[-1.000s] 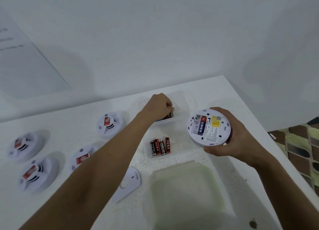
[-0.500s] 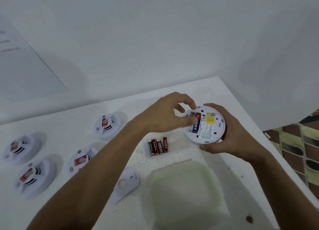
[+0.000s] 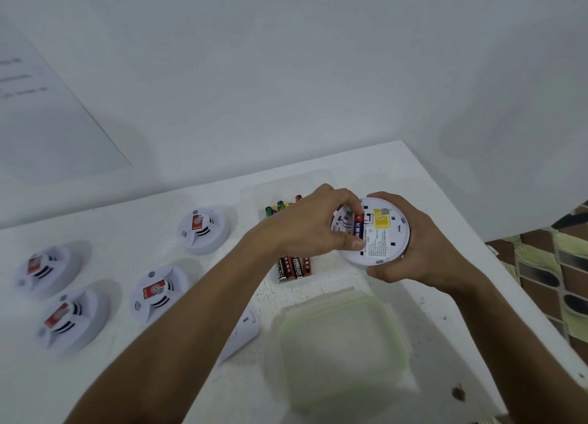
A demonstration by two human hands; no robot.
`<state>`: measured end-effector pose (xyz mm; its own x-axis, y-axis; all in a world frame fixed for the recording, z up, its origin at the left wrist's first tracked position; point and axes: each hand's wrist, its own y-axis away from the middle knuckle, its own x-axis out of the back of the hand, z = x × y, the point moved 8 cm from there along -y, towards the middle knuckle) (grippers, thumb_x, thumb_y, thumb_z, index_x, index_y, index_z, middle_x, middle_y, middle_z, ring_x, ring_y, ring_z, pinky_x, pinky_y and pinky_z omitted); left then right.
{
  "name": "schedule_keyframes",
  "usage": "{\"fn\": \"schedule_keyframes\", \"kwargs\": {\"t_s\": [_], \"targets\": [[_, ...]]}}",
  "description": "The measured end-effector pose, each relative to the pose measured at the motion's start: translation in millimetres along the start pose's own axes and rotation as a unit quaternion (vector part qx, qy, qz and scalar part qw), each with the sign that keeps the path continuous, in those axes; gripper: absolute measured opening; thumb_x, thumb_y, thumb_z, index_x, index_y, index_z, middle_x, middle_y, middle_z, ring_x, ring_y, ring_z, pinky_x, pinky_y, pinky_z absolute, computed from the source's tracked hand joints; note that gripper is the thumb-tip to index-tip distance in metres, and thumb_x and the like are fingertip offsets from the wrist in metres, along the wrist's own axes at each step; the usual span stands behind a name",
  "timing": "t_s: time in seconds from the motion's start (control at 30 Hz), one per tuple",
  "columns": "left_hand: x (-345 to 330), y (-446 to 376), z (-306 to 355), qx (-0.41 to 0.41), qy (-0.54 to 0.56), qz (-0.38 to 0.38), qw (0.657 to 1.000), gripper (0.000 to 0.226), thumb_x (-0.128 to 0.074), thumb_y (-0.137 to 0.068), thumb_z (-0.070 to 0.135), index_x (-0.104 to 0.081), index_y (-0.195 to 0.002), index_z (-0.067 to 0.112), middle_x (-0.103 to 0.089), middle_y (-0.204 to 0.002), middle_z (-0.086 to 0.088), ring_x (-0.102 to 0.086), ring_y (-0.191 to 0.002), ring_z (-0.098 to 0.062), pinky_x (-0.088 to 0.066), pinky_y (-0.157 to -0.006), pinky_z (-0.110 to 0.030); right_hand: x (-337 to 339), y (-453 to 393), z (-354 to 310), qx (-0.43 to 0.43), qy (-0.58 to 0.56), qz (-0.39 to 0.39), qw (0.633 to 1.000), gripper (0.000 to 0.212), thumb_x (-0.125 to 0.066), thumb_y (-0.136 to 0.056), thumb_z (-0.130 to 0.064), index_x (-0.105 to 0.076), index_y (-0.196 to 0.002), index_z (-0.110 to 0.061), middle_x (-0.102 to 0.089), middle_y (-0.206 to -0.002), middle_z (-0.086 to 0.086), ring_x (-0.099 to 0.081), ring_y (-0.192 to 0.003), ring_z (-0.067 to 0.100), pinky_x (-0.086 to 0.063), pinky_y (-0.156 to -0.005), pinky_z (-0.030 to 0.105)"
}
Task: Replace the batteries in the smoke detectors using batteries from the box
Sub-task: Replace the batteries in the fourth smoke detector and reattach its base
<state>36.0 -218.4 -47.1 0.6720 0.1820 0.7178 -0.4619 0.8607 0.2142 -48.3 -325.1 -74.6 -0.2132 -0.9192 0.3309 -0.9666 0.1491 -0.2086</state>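
**A:** What has changed in the last second?

**B:** The left hand has left the clear battery box at the back of the white table and come across to the smoke detector. A second ago it was reaching into that box; now its fingers are curled over the open battery bay.

**A:** Is it holding anything?

**B:** Thumb and fingertips seem to pinch or press something at the bay, most likely a fresh cell, but the fingers hide it. A blue battery already lies in the bay beside them.

**A:** And the other hand?

**B:** The right hand grips the detector by its rim, back side up, lifted just above the table. It has held it that way throughout.

**A:** What does that mean for the task?

**B:** This detector looks to be getting its second cell. Four red-and-black batteries lie on the table below the hands, presumably the old ones. Its detached cover lies nearer the person, beside the green-rimmed lid. Four more detectors wait face up on the left.
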Motion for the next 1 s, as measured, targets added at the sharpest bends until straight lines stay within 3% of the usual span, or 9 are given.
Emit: {"fn": "schedule_keyframes", "kwargs": {"t_s": [0.1, 0.23, 0.4, 0.5, 0.57, 0.63, 0.7, 0.83, 1.0], "targets": [[-2, -2, 2, 0.006, 0.002, 0.005, 1.0, 0.042, -0.076, -0.081, 0.032, -0.045, -0.111, 0.031, -0.042, -0.116, 0.004, -0.052, -0.102, -0.015, -0.043, -0.084, -0.026, 1, -1, 2, 0.001, -0.002, -0.005, 1.0, 0.086, -0.085, -0.048, -0.008, -0.053, -0.125, -0.024, -0.064, -0.112, -0.011, -0.064, -0.104, 0.013, -0.054, -0.079, 0.017], [2, -5, 11, -0.016, 0.002, 0.057, 0.998, 0.04, -0.076, -0.08, 0.034, -0.043, -0.102, 0.028, -0.04, -0.118, 0.003, -0.046, -0.11, -0.015, -0.046, -0.087, -0.03, 4, -5, 1, -0.011, -0.007, -0.006, 1.0, 0.086, -0.082, -0.045, -0.028, -0.052, -0.126, -0.027, -0.065, -0.111, -0.012, -0.065, -0.1, 0.012, -0.053, -0.077, 0.015], [13, -5, 22, -0.069, 0.031, 0.154, 0.985, 0.02, -0.067, -0.089, 0.031, -0.049, -0.09, 0.022, -0.062, -0.09, 0.005, -0.06, -0.082, -0.012, -0.05, -0.068, -0.024, 5, -9, 0, -0.008, -0.011, 0.003, 1.0, 0.086, -0.081, -0.047, -0.026, -0.051, -0.128, -0.026, -0.065, -0.11, -0.011, -0.065, -0.101, 0.012, -0.054, -0.078, 0.017], [29, -12, 5, -0.039, 0.159, 0.212, 0.963, 0.017, -0.072, -0.086, 0.02, -0.057, -0.095, 0.02, -0.068, -0.083, 0.007, -0.064, -0.074, -0.007, -0.053, -0.068, -0.021, 11, -7, 3, -0.012, -0.008, 0.015, 1.0, 0.084, -0.082, -0.049, -0.027, -0.052, -0.127, -0.026, -0.064, -0.112, -0.01, -0.063, -0.104, 0.014, -0.055, -0.081, 0.02], [47, -21, -22, -0.004, 0.245, 0.283, 0.927, 0.017, -0.074, -0.084, 0.013, -0.064, -0.097, 0.015, -0.07, -0.078, 0.006, -0.065, -0.072, -0.008, -0.056, -0.075, -0.029, 18, -2, 8, -0.021, -0.004, 0.021, 1.0, 0.086, -0.084, -0.049, -0.025, -0.051, -0.129, -0.025, -0.063, -0.117, -0.01, -0.062, -0.109, 0.013, -0.056, -0.083, 0.023], [58, -34, -55, 0.047, 0.235, 0.325, 0.915, 0.015, -0.077, -0.081, 0.016, -0.069, -0.094, 0.016, -0.071, -0.081, 0.004, -0.065, -0.07, -0.007, -0.056, -0.077, -0.033, 25, 4, 15, -0.036, -0.006, 0.024, 0.999, 0.088, -0.084, -0.049, -0.025, -0.051, -0.13, -0.026, -0.063, -0.119, -0.01, -0.061, -0.111, 0.011, -0.056, -0.084, 0.025], [57, -49, -84, 0.101, 0.2, 0.315, 0.922, 0.018, -0.079, -0.08, 0.022, -0.071, -0.095, 0.017, -0.072, -0.089, 0.0, -0.065, -0.074, -0.009, -0.055, -0.076, -0.031, 28, 8, 20, -0.049, -0.004, 0.023, 0.999, 0.088, -0.084, -0.048, -0.029, -0.051, -0.13, -0.028, -0.062, -0.12, -0.01, -0.061, -0.111, 0.011, -0.056, -0.084, 0.025], [37, -78, -112, 0.147, 0.123, 0.24, 0.952, 0.024, -0.079, -0.079, 0.023, -0.072, -0.101, 0.014, -0.074, -0.096, -0.004, -0.064, -0.082, -0.011, -0.044, -0.063, -0.013, 26, 14, 29, -0.061, -0.003, 0.013, 0.998, 0.088, -0.084, -0.049, -0.03, -0.051, -0.131, -0.024, -0.062, -0.12, -0.009, -0.061, -0.112, 0.013, -0.056, -0.087, 0.027], [22, -96, -116, 0.125, 0.033, 0.168, 0.977, 0.028, -0.075, -0.083, 0.025, -0.072, -0.107, 0.012, -0.072, -0.106, -0.004, -0.064, -0.095, -0.013, -0.042, -0.073, -0.014, 28, 17, 34, -0.059, 0.01, 0.011, 0.998, 0.089, -0.087, -0.052, -0.024, -0.05, -0.133, -0.019, -0.061, -0.123, -0.004, -0.06, -0.115, 0.017, -0.056, -0.091, 0.03]]}}
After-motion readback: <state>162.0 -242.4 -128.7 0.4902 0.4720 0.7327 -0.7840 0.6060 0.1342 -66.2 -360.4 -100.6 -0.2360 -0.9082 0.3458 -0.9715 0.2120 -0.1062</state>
